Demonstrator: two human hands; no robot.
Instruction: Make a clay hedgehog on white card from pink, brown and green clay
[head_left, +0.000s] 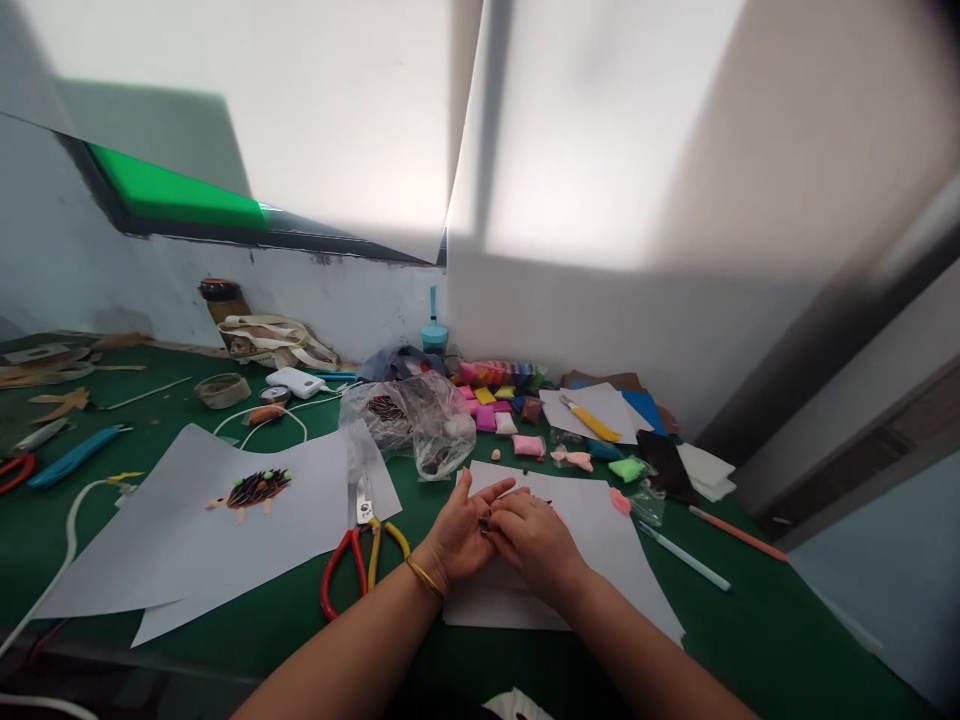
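- L hand [457, 533]: palm up, fingers loosely spread, cupped under R's tips above white sheet [626, 565].
- R hand [534, 540]: tips bunched tight, looks pinched on a small dark bit [484, 524] at L palm; mostly hidden, can't tell exactly what it is.
- Step, my read: handling/sorting that bit by fingertip, not yet on sheet.
- Next move prob. needs light, precise pinch, L palm kept level so bit doesn't drop.
- From hands: spiky animal figure [259, 490] approx 9 o'c, plastic bag [442, 425] 11, coloured packets [504, 423] 12, pink disc [620, 501] just above 3.
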